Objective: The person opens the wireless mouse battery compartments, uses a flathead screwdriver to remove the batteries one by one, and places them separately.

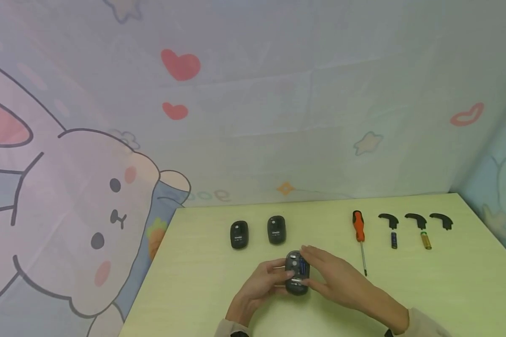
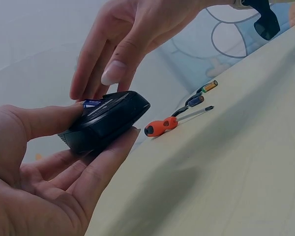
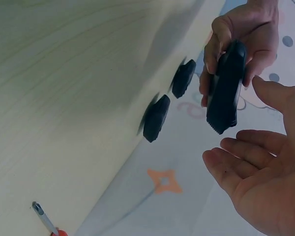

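My left hand [image 1: 259, 284] grips a black computer mouse [image 1: 297, 287] above the table, thumb over one side and fingers beneath. Its underside faces up with the battery compartment uncovered, and a blue battery [image 1: 302, 267] lies inside. Beside the mouse is my right hand [image 1: 341, 280], its fingers extended and thumb apart. From the head those fingertips overlap the mouse's right edge, while the right wrist view has a gap between the hand and the mouse [image 3: 227, 93]. Nothing shows between the right thumb and fingers.
Two more black mice [image 1: 239, 235] lie behind on the pale table [image 1: 185, 281]. To the right are an orange-handled screwdriver [image 1: 359, 228], three curved black covers [image 1: 416, 219], a blue battery [image 1: 394, 240] and a gold-and-green battery [image 1: 426, 241]. A printed cloth [image 1: 257, 154] hangs behind the table.
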Motion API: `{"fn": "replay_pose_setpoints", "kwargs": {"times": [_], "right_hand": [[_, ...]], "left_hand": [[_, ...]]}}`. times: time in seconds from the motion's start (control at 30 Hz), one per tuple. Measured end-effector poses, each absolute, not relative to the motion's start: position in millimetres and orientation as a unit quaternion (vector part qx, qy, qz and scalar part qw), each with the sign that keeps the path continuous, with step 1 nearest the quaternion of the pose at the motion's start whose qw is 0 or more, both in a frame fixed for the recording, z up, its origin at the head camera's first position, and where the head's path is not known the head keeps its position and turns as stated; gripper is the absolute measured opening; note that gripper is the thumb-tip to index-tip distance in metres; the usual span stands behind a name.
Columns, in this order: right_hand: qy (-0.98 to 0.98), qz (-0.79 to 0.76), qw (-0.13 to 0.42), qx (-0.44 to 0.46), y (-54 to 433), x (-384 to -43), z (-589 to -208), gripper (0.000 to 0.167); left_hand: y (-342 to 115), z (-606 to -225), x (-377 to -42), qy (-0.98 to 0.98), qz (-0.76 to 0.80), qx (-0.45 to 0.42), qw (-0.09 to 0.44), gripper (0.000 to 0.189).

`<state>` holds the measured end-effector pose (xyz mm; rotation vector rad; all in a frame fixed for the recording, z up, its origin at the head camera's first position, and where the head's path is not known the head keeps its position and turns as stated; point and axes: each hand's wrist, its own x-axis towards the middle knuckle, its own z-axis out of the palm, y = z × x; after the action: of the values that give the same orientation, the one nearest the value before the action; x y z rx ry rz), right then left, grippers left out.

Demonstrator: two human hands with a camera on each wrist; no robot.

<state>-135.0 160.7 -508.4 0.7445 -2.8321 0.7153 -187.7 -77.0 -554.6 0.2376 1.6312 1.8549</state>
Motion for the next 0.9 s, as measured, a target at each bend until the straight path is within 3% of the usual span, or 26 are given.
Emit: {"fn": "replay_pose_setpoints", "kwargs": {"times": [0.9], "right_hand": [[-0.929, 0.241, 0.09, 0.265, 156, -132, -527, 0.058]], "left_hand": [[-74, -555, -184, 0.623, 0.707, 0.099, 0.319, 0.049]]}}
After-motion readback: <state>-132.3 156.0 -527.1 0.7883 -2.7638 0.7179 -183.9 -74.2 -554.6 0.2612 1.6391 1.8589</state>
